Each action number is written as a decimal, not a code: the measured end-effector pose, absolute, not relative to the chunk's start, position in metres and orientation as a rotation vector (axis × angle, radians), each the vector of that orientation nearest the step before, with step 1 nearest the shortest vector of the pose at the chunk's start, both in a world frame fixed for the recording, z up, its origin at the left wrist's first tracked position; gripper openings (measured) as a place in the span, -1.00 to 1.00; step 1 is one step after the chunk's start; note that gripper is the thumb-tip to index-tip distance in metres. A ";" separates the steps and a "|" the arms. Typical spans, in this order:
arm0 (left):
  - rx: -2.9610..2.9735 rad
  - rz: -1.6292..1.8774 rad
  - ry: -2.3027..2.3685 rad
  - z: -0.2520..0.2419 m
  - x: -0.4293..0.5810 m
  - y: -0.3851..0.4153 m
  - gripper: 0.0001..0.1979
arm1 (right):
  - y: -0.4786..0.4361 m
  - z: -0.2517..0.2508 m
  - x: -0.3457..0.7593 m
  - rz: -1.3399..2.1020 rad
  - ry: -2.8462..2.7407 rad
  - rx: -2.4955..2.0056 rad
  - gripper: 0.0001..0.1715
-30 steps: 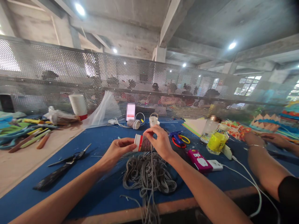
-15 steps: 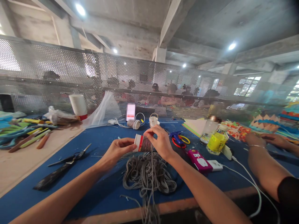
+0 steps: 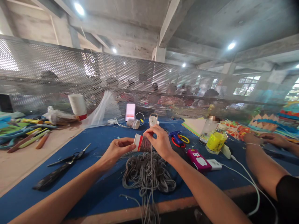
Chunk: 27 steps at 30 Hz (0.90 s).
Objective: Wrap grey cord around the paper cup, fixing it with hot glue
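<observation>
My left hand (image 3: 118, 151) grips the rim end of a paper cup (image 3: 137, 143), white with a red band, held on its side above the table. Dark cord (image 3: 145, 146) is wrapped around the cup's middle. At the cup's other end, my right hand (image 3: 160, 142) is closed in a pinch on a grey cord (image 3: 152, 158), which runs down from the fingers; the exact pinch point is hidden. Just below both hands lies a loose heap of grey cord (image 3: 149, 174), with strands trailing over the table's front edge.
Scissors (image 3: 67, 165) lie left on the blue table (image 3: 88, 199). A phone (image 3: 130, 112), cord-wound cup (image 3: 133, 123) and cup stack (image 3: 78, 105) stand behind. Right are a glue gun (image 3: 177, 138), pink power bank (image 3: 198, 159), yellow bottle (image 3: 216, 140) and a co-worker's arm (image 3: 263, 158).
The view has shifted very slightly. Both hands keep the same hold on the cup and cord, with no clear movement between them.
</observation>
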<state>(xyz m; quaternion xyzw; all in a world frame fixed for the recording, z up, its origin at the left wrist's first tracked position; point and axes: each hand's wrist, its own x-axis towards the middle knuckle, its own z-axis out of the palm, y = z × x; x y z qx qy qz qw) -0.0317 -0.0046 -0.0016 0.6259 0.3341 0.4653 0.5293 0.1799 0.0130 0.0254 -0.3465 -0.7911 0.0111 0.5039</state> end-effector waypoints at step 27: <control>1.529 1.110 0.821 0.000 -0.031 -0.007 -0.77 | 0.012 0.025 0.181 0.042 -1.911 -0.856 -0.91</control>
